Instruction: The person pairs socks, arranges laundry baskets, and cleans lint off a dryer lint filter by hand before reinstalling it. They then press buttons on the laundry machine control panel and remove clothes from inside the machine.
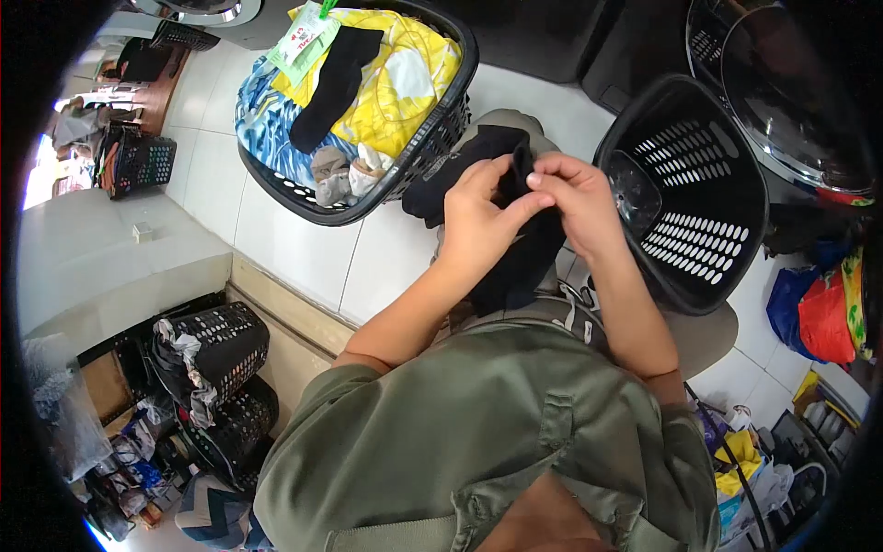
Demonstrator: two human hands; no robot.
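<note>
Black garment (pixel 526 267), 1, pinched by left hand (pixel 482 208) and right hand (pixel 581 206), between 2 black baskets (pixel 681 198).

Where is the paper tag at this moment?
In the head view, the paper tag is at upper left, in the laundry basket, beside the black cloth.

No text reliably legible. Pale green tag (pixel 303 48), far-left corner of basket (pixel 471 69): red and dark handwriting, too blurry. Black cloth (pixel 524 262): small light print, unreadable.
</note>
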